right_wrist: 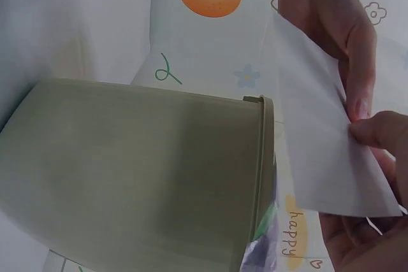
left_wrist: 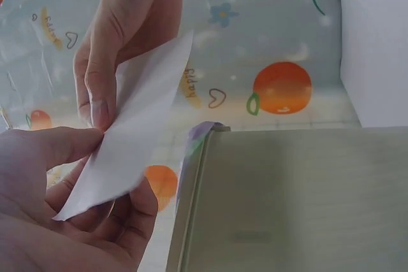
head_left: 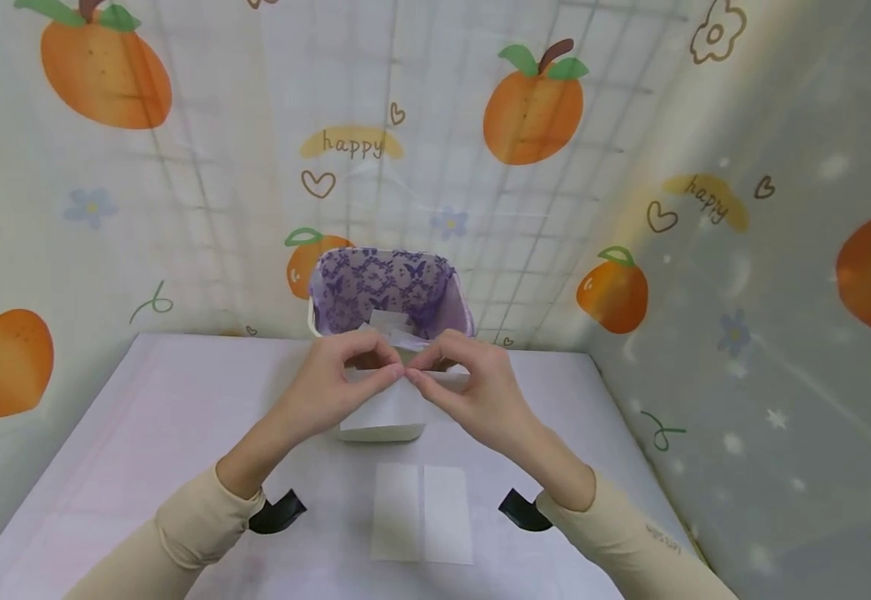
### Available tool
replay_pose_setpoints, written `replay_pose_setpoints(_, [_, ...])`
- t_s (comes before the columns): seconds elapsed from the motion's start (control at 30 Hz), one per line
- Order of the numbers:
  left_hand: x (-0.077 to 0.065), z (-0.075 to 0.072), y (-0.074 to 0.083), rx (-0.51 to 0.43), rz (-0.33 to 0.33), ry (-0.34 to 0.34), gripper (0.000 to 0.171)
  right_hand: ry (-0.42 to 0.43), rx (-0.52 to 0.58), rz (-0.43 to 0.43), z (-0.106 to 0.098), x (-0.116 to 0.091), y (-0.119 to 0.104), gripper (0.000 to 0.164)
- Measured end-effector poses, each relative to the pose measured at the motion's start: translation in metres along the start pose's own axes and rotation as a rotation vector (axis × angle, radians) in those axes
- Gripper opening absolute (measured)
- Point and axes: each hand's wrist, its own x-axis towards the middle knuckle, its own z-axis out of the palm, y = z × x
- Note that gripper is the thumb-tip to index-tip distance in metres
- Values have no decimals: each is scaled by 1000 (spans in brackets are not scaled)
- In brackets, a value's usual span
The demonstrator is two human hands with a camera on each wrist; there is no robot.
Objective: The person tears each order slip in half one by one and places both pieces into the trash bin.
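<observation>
Left hand: the left hand (head_left: 330, 379) pinches the upper edge of a thin white paper slip (head_left: 390, 408) between thumb and forefinger, the other fingers (left_wrist: 131, 211) curled loosely behind the sheet.
Right hand: the right hand (head_left: 473, 387) pinches the same edge right beside the left, fingertips of both hands almost touching at the middle.
Paper slip: it hangs from the two pinches above the desk, in front of the bin's near wall; the left wrist view shows it bowing between the hands (left_wrist: 127, 132).
Handling: it looks very light and limp, likely to crease or tear readily; a thumb-and-forefinger pinch at the edge suits it, and a firm pull apart would probably rip it.
Bin: a small pale grey-green plastic waste bin (head_left: 382, 429) lined with a purple lace-patterned bag (head_left: 382, 287) stands at the back middle of the white desk (head_left: 142, 433), white scraps inside it.
Spare sheets: two white rectangular paper strips (head_left: 422, 510) lie flat side by side on the desk, nearer the person than the bin.
</observation>
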Motion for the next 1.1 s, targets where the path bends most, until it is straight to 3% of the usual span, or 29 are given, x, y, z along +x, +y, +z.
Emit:
replay_pose_setpoints(0.3, [19,-8,10,35,-5,29,4,12,-22,-21,-11,18,-1,7])
replay_pose_setpoints(0.67, [34,-17,20,25,-7,2,5,-15,-47,-71,-26,36,-6,11])
replay_pose_setpoints(0.9, [47,-22,26,51,-19,2,4,16,-64,-105,-31,44,-5,10])
replay_pose_setpoints(1.1, [56,-28,27,4,-39,-15,5,24,-81,-104,-32,53,-3,9])
